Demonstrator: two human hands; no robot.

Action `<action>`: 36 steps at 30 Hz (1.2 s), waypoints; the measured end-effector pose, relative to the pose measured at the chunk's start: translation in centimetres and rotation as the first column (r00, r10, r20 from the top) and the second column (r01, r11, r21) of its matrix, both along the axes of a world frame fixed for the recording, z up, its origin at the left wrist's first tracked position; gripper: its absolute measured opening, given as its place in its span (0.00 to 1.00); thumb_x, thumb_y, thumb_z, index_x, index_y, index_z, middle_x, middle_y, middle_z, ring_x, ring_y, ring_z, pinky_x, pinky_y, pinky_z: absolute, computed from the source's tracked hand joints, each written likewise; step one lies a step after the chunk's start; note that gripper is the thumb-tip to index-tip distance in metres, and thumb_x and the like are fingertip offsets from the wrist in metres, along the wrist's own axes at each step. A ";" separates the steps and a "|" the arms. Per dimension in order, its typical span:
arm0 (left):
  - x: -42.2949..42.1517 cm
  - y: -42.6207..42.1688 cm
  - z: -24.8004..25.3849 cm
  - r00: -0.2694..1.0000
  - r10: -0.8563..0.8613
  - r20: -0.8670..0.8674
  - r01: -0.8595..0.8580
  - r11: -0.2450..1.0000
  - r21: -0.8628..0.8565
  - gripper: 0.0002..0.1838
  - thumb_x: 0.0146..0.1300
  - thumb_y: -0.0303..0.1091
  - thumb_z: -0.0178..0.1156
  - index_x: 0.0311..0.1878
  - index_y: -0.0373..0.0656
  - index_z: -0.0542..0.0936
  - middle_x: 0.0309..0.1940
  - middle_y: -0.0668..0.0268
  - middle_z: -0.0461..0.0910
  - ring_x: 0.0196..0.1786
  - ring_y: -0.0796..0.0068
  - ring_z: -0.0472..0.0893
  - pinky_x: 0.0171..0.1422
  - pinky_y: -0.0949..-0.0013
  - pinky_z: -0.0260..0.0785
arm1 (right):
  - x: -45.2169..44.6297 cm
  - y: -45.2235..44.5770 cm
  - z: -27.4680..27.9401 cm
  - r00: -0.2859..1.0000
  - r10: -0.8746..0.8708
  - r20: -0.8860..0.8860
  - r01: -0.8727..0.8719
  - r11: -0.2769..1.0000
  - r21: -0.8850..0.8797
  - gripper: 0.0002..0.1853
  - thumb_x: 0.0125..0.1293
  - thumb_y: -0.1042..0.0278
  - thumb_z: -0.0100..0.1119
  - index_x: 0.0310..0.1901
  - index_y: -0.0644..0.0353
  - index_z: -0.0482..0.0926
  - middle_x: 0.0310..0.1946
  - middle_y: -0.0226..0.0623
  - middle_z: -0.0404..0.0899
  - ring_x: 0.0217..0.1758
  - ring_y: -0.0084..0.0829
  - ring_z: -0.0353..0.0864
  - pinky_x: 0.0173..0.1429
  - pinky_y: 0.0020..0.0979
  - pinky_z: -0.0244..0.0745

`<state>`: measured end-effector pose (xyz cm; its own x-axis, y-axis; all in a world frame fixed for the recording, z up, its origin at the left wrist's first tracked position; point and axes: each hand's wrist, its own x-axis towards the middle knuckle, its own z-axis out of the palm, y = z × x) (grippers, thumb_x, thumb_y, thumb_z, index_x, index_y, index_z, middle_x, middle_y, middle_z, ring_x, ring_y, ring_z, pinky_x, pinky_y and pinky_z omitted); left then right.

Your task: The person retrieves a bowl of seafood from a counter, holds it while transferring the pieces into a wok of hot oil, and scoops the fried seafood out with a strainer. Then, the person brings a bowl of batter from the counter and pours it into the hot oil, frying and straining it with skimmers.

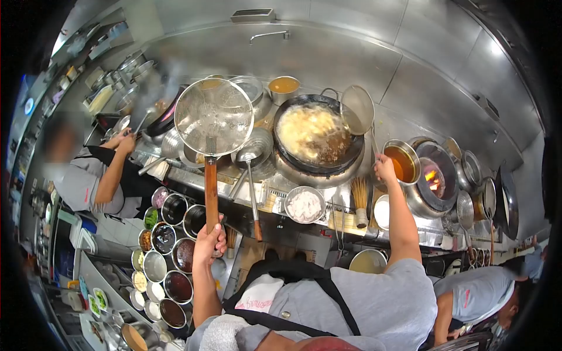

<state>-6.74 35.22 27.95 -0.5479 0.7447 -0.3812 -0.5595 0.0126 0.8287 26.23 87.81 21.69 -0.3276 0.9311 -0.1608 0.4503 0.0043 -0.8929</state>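
Closely hemmed: a foaming wok (pixel 352 154)

To the wok's left, the left hand (pixel 209 244) is closed round the wooden handle (pixel 211 190) of a large strainer (pixel 216 117), well clear of the rim. Just before the wok sit pale pieces (pixel 304 205) in a bowl (pixel 288 210); behind it, steel counter (pixel 391 126) meets steel wall (pixel 345 47). The right hand (pixel 384 169), well apart, grips a smaller strainer (pixel 357 110) overlapping the wok's right rim. Both meshes look round, see-through.

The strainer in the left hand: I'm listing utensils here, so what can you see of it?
The strainer has a round mesh, a rim that looks metal and a long brown handle, seemingly wooden. The left hand grips the handle's lower part, mesh end away from the body, left of the frying wok.
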 end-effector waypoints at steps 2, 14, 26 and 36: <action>0.9 -0.5 0.1 1.000 0.013 -0.004 -0.013 1.000 0.008 0.22 0.68 0.36 0.56 0.62 0.41 0.67 0.21 0.71 0.65 0.17 0.83 0.63 0.20 0.75 0.61 | -0.4 0.9 -0.3 0.996 0.027 -0.085 -0.043 0.980 -0.194 0.20 0.65 0.74 0.47 0.60 0.57 0.69 0.19 0.28 0.68 0.12 0.18 0.62 0.13 0.24 0.57; -1.1 -0.1 0.4 0.999 -0.043 -0.008 0.043 0.998 0.039 0.22 0.68 0.37 0.57 0.62 0.42 0.67 0.21 0.70 0.66 0.17 0.83 0.64 0.21 0.75 0.61 | -4.5 -2.0 -2.7 0.904 0.054 -0.425 -0.362 0.625 -0.692 0.20 0.70 0.72 0.47 0.63 0.52 0.63 0.21 0.22 0.63 0.14 0.12 0.56 0.13 0.14 0.51; -8.3 1.9 -0.2 0.977 -0.200 -0.069 0.201 0.980 0.001 0.21 0.68 0.38 0.57 0.60 0.42 0.67 0.21 0.70 0.66 0.17 0.83 0.64 0.20 0.75 0.62 | -9.8 -9.8 -2.8 0.720 -0.258 -0.645 -0.498 0.455 -0.738 0.12 0.75 0.69 0.36 0.52 0.60 0.70 0.21 0.25 0.65 0.14 0.12 0.58 0.12 0.13 0.54; -10.9 9.5 -1.9 0.912 -0.309 -0.269 0.277 0.949 -0.148 0.16 0.68 0.37 0.55 0.54 0.41 0.69 0.21 0.71 0.67 0.17 0.83 0.66 0.19 0.75 0.63 | -10.0 -12.2 -0.5 0.677 -0.315 -0.665 -0.404 0.596 -0.694 0.09 0.73 0.71 0.42 0.51 0.59 0.69 0.21 0.24 0.66 0.15 0.12 0.58 0.13 0.13 0.52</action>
